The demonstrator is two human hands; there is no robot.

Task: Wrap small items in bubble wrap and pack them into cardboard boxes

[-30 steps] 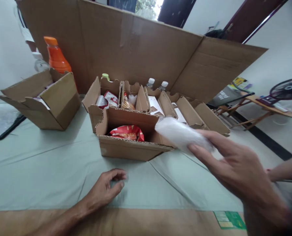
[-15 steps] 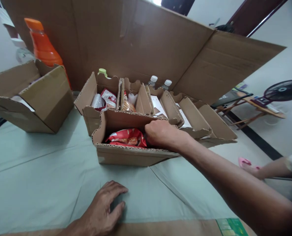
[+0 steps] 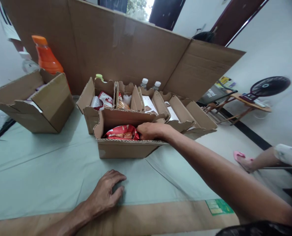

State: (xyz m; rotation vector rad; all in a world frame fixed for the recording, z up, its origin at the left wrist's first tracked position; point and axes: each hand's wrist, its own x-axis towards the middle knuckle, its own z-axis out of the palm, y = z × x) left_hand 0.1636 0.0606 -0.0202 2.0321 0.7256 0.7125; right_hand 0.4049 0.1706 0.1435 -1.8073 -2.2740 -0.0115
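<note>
My right hand (image 3: 149,130) reaches down into the front cardboard box (image 3: 122,150), its fingers curled at the right end of a red snack bag (image 3: 123,132). The fingertips are hidden behind the box's front wall, but the hand looks closed on the bag. The bag lies in the box with pictures of food on its front. My left hand (image 3: 106,190) rests on the pale green cloth (image 3: 49,173) in front of the box. Its thumb and fingers are apart and hold nothing.
Behind stands a row of cardboard boxes with packets, including a divider-like box (image 3: 136,100) with food. Another box (image 3: 54,105) is at left, near an orange bottle (image 3: 47,59). A tall cardboard panel (image 3: 99,42) rises behind. A fan (image 3: 266,86) and a person's leg (image 3: 261,160) are at right.
The camera view has shifted, so the whole scene sits differently in the frame. My right hand is still at the red snack bag in the box; my left hand still lies on the cloth.
</note>
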